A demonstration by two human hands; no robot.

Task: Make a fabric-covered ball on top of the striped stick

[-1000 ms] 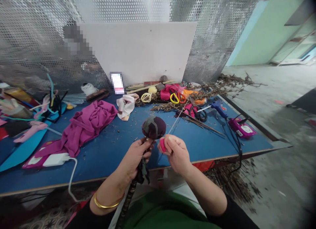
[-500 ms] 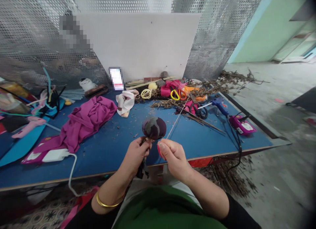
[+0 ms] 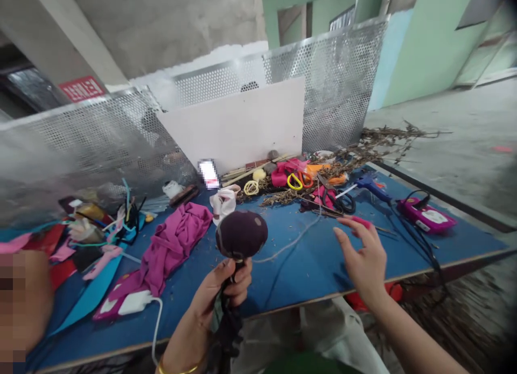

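My left hand (image 3: 222,293) grips a fabric-covered ball (image 3: 242,234) by the gathered cloth beneath it. The cover is dark purple with grey patches, and its loose ends hang below my fist. A pale thread (image 3: 293,239) runs from beside the ball across the tabletop toward the dark-handled scissors (image 3: 345,203). My right hand (image 3: 365,261) hovers over the right part of the table with thumb and fingers apart. Something pink (image 3: 365,222) shows at its index finger; whether it is wrapped on is unclear. Just beyond lie those scissors and a blue glue gun (image 3: 374,188).
On the blue table (image 3: 291,274) lie a purple cloth (image 3: 175,242), a white cloth (image 3: 224,204), yellow- and orange-handled scissors (image 3: 294,181) and dried twigs (image 3: 388,140). A phone (image 3: 209,174) leans against a white board (image 3: 242,132). A purple power strip (image 3: 428,215) sits right. Someone blurred appears far left.
My right hand has moved away from the ball to the right and its fingers have opened. The thread, taut before, now lies slack. The view has tilted up, and a blurred person appears at left.
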